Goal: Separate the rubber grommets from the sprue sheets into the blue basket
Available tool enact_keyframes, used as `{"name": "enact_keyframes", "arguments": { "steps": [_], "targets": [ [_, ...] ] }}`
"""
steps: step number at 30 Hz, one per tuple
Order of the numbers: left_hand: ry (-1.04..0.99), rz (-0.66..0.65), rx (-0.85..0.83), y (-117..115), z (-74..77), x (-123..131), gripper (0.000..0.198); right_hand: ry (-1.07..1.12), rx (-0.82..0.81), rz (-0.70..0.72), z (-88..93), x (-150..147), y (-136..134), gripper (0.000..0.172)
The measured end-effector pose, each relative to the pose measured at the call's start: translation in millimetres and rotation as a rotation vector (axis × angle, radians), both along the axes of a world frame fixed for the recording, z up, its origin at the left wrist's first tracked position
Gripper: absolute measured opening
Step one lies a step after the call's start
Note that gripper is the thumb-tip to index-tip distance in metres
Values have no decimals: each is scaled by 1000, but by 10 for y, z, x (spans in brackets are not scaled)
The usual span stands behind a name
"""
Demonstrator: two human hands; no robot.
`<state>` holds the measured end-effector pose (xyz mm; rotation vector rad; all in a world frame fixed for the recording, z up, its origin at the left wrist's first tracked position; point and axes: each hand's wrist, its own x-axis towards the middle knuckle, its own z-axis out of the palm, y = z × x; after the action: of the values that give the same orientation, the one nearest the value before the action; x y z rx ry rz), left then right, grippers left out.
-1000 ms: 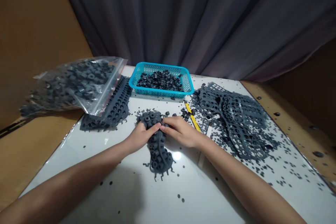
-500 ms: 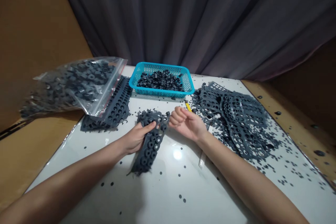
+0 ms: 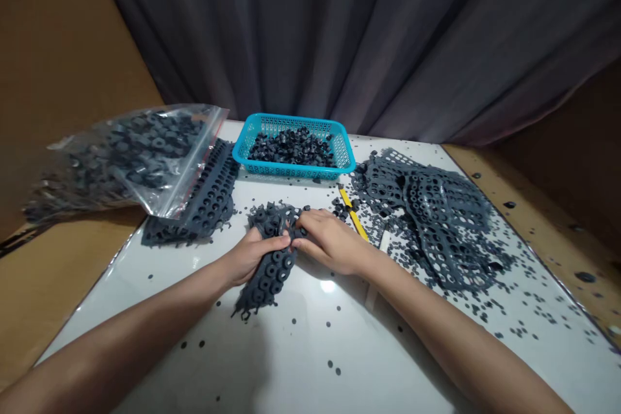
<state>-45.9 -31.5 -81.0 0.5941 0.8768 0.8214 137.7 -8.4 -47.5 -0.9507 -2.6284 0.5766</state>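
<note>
My left hand (image 3: 252, 255) grips a dark grey rubber sheet (image 3: 270, 277) moulded with rows of ring-shaped parts, its thumb lying across the top. The sheet bends over the hand and tilts toward me, ragged along its lower edge. My right hand (image 3: 330, 240) pinches the sheet's right side close to the left thumb; the piece between those fingertips is mostly hidden. Just right of the right hand lie a yellow cutter (image 3: 353, 212) and a white stick (image 3: 384, 241), partly covered by the forearm. A few loose black parts (image 3: 341, 208) sit beside the cutter.
A blue basket (image 3: 294, 172) of small black rubber parts stands at the back. To the left, a clear zip bag (image 3: 140, 155) of similar parts rests on stacked uncut sheets (image 3: 211, 197). Punched-out sheets (image 3: 436, 220) and scattered bits cover the table's right side.
My right hand has moved left from beside the rubber sheet and now grips its edge. My left hand keeps its hold, and the sheet has tilted slightly. The view has shifted a little.
</note>
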Motion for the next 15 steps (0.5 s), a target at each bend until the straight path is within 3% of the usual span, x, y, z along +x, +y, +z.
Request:
{"name": "enact_keyframes", "arguments": {
  "steps": [5, 8, 11, 15],
  "targets": [
    [21, -38, 51, 1, -50, -16, 30, -43, 39, 27, 2, -23, -15, 22],
    [41, -35, 100, 16, -73, -14, 30, 97, -48, 76, 32, -26, -19, 20],
    [34, -63, 131, 20, -53, -12, 28, 353, -303, 95, 19, -46, -33, 24],
    [-75, -164, -4, 2, 19, -5, 30, 829, -914, 12, -119, -147, -87, 23]
  ]
}}
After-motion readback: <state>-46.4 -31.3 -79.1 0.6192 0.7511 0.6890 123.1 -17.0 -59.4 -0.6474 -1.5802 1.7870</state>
